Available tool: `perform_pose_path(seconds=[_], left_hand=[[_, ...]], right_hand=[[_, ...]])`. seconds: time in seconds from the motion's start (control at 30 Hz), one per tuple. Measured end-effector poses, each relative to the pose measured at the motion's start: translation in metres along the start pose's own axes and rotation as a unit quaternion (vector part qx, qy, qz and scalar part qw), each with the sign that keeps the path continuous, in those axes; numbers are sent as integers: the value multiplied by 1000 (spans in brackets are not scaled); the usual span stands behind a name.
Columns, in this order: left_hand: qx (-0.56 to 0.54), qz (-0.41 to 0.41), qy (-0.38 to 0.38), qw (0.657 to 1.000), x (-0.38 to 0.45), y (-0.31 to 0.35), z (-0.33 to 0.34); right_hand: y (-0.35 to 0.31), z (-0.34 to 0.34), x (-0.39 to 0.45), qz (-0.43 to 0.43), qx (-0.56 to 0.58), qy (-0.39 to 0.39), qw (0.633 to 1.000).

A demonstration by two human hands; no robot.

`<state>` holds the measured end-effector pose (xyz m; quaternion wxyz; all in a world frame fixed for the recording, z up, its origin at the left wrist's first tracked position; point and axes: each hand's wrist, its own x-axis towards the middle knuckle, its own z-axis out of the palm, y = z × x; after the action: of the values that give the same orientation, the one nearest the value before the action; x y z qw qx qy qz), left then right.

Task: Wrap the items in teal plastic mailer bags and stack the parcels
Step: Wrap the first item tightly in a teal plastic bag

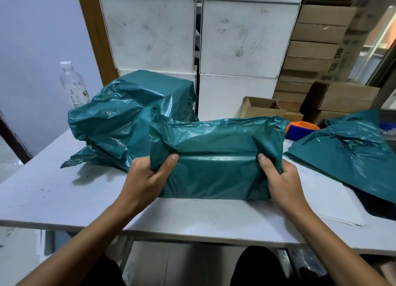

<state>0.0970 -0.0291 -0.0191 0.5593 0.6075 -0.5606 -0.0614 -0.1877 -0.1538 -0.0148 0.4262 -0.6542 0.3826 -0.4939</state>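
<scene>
Both hands grip one teal plastic-wrapped rectangular parcel [216, 157] near the front edge of the white table [53, 191] — the left hand [145, 176] bunches its left end, thumb on top, fingers curled under; the right hand [280, 176] clamps the right end likewise. Wrapped teal parcels [128, 114] lie piled behind it.

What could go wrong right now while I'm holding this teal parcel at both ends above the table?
1. Your left hand and right hand grip only bunched plastic at the ends of the teal parcel, so the thin film might tear or slip.
2. The stacked parcels at the back left look loose and lumpy; another on top may slide off.
3. The water bottle stands just behind that pile and could get knocked over.
</scene>
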Motion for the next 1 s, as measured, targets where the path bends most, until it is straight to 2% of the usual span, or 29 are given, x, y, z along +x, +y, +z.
perform_pose_path(seconds=[0.17, 0.3, 0.4, 0.6, 0.67, 0.77, 0.83, 0.9, 1.0], left_hand=[[-44, -65, 13, 997, 13, 2, 9], [-15, -94, 54, 994, 26, 5, 15], [-17, -123, 52, 991, 35, 6, 18], [-56, -255, 20, 965, 46, -4, 21], [-63, -268, 17, 961, 52, -3, 24], [-71, -280, 50, 956, 58, 1, 32], [-74, -287, 56, 953, 61, 0, 34], [-40, -292, 37, 955, 64, -2, 34], [95, -255, 53, 961, 62, 1, 36]], right_hand=[[-4, 7, 2, 21, 11, 35, 999], [-13, 14, 15, 38, 20, 50, 998], [-16, 20, 22, 67, 12, 78, 995], [-7, 31, 35, 130, 38, 140, 981], [-7, 35, 39, 143, 50, 152, 977], [-10, 35, 46, 175, 58, 154, 971], [-10, 30, 51, 183, 26, 149, 971], [-10, 24, 55, 170, -58, 135, 974], [-16, 20, 56, 137, -177, 103, 969]])
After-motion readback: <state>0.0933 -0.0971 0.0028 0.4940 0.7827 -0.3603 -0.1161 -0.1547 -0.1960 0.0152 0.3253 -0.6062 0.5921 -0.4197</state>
